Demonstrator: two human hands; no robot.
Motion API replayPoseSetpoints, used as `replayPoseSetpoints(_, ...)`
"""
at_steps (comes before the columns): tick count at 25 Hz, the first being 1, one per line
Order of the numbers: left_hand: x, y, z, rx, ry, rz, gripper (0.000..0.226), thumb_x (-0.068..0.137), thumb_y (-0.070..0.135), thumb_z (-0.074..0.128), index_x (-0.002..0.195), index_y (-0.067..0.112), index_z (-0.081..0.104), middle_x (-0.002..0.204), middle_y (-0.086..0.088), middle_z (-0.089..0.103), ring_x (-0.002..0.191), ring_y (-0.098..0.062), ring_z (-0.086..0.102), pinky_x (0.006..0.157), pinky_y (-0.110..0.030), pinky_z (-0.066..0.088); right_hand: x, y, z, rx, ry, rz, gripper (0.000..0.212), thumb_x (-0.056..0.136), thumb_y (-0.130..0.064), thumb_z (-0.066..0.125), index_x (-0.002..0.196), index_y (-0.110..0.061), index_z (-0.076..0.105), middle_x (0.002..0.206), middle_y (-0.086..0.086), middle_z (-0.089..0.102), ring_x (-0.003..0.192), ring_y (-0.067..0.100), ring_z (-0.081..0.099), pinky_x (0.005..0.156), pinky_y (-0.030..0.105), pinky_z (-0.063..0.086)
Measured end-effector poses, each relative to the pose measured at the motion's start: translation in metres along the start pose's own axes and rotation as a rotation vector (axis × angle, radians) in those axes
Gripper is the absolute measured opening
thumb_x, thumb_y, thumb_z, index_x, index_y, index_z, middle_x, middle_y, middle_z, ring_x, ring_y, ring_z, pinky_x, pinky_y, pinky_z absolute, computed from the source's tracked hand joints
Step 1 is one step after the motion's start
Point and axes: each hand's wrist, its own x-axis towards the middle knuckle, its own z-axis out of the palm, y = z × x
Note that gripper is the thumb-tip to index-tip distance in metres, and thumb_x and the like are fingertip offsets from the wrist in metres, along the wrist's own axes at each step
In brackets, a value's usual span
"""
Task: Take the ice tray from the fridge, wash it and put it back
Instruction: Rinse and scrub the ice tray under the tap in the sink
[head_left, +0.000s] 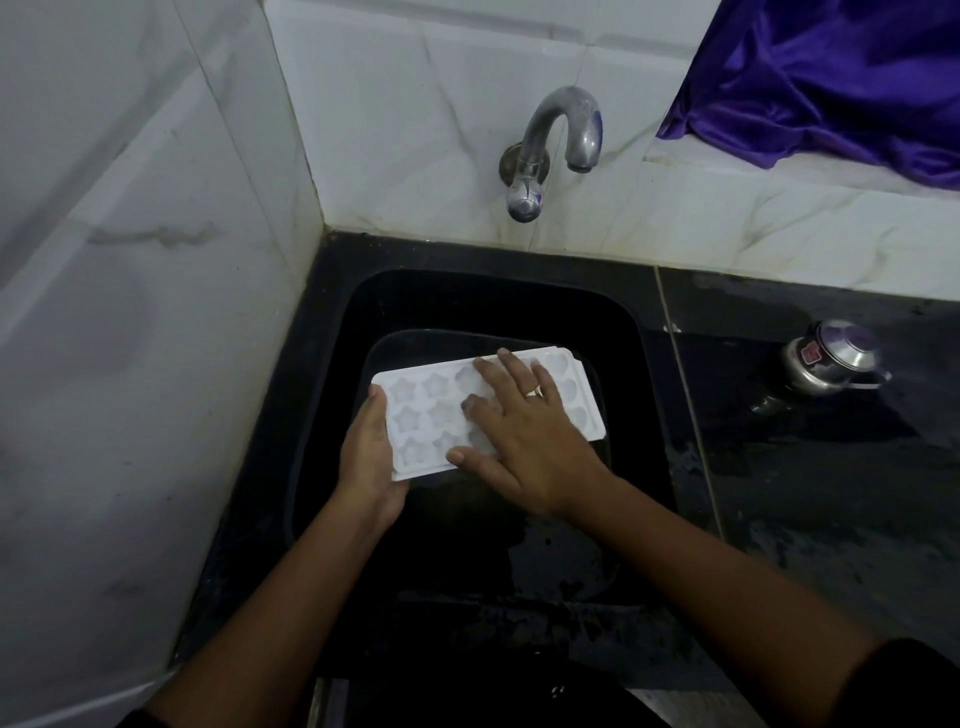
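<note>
A white plastic ice tray (426, 415) with star-shaped and round moulds is held over the black sink (618, 332), cavities up. My left hand (366, 462) grips its left short end, thumb on the rim and fingers underneath. My right hand (519, 431) lies flat on the tray's right half with fingers spread over the moulds; a ring shows on one finger. The moulds under that hand are hidden.
A metal tap (563, 140) juts from the white tiled wall above the sink; no water runs. A small steel kettle (831, 358) stands on the wet black counter at the right. Purple cloth (841, 78) hangs at the top right. A tiled wall closes the left side.
</note>
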Motion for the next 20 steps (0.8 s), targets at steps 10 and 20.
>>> replayPoseSetpoints(10,0.002,-0.001,-0.005,0.01,-0.014,-0.001,0.059,0.112,0.053,0.034,0.128,0.009,0.069,0.118,-0.016,0.079,0.102,-0.032,0.079,0.082,-0.047,0.06,-0.006,0.012,-0.003,-0.055,0.01,-0.054,0.067,0.102,-0.072,0.023,0.136,-0.027,0.06,0.166,0.014,0.03,0.158,0.037,0.013,0.125,0.063,0.008)
replayPoseSetpoints(20,0.009,0.003,-0.008,0.001,-0.006,-0.006,0.059,0.111,0.054,0.035,0.128,0.008,0.069,0.115,-0.016,0.08,0.101,-0.033,0.079,0.084,-0.048,0.06,-0.003,0.02,-0.006,-0.051,-0.002,-0.056,0.067,0.102,-0.072,0.021,0.142,-0.032,0.057,0.167,0.014,0.028,0.159,0.038,0.011,0.125,0.064,0.007)
